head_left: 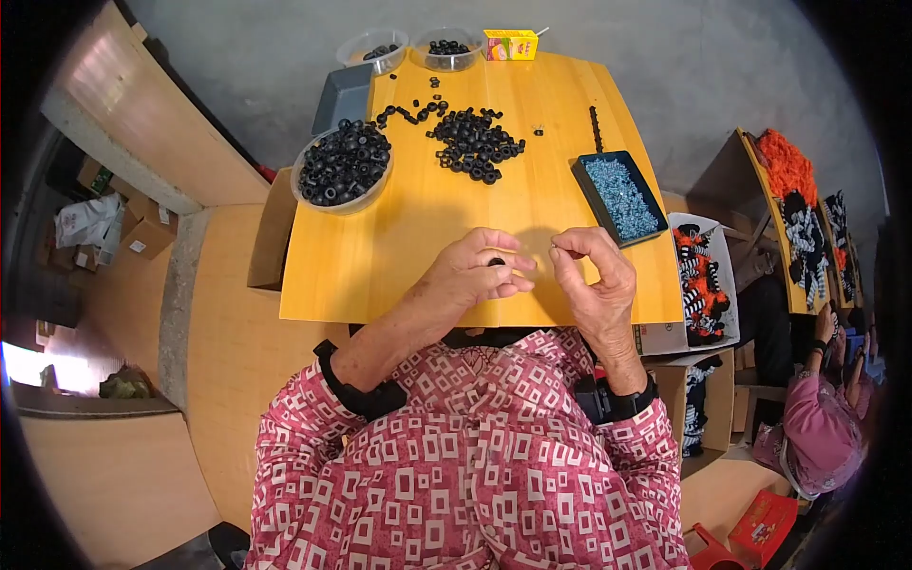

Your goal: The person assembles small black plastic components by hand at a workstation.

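Observation:
My left hand (472, 275) hovers over the near edge of the yellow wooden table (408, 218), fingers closed on a small black rubber ring (496, 261). My right hand (594, 280) is just to its right, thumb and forefinger pinched on a tiny metal piece (555, 249), too small to name. The two hands nearly touch. A loose pile of black rings (475, 142) lies at the table's middle. A clear bowl (343, 166) heaped with the same rings stands at the left.
A black tray of small silvery-blue screws (619, 198) sits at the right. Two clear tubs (410, 47), a yellow carton (510, 44) and a grey box (344, 95) stand at the far edge. Cardboard boxes flank the table. Another person (822, 418) sits at the right.

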A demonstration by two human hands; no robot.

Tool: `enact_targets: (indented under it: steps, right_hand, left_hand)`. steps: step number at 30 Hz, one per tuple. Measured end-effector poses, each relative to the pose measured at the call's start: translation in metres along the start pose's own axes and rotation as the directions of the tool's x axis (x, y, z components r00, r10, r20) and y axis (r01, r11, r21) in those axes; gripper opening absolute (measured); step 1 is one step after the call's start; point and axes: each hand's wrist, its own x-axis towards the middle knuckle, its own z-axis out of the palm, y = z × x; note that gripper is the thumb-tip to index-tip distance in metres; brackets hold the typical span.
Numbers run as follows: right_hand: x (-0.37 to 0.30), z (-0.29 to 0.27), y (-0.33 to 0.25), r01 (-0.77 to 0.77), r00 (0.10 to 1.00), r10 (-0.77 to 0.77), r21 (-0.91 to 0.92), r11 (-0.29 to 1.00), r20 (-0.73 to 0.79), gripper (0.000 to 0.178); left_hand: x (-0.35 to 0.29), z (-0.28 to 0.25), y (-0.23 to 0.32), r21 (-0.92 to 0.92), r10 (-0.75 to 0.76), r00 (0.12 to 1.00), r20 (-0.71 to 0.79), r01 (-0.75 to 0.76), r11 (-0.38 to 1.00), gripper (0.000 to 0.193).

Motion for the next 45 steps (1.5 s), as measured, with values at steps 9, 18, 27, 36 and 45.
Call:
enact_targets:
  steps: [9, 18, 27, 36, 45]
  right_hand:
    - [-0.001, -0.004, -0.015, -0.024, 1.0, 0.023, 0.077, 0.997, 0.016, 0.01]
    - [-0.002, -0.007, -0.023, -0.019, 0.997, 0.01, 0.122, 0.992, 0.075, 0.009]
    - [-0.003, -0.008, -0.027, 0.012, 0.991, -0.027, 0.106, 0.994, 0.135, 0.011]
    - [-0.003, -0.007, -0.023, 0.011, 0.984, -0.023, 0.071, 0.997, 0.175, 0.013]
    - [-0.003, -0.009, -0.023, 0.076, 0.971, -0.091, 0.075, 0.994, 0.223, 0.014]
  left_hand:
    - [-0.004, 0.008, 0.007, 0.3, 0.109, 0.994, 0.002, -0.105, 0.948, 0.019]
    - [-0.008, 0.007, 0.005, 0.03, 0.126, 0.992, 0.011, -0.126, 0.992, 0.027]
    - [-0.008, 0.009, 0.008, 0.034, 0.084, 0.995, -0.049, -0.082, 0.996, 0.031]
    - [-0.011, 0.014, 0.008, 0.256, 0.175, 0.985, -0.005, -0.168, 0.952, 0.031]
    - [-0.009, 0.009, 0.002, 0.502, 0.322, 0.947, -0.005, -0.276, 0.819, 0.024]
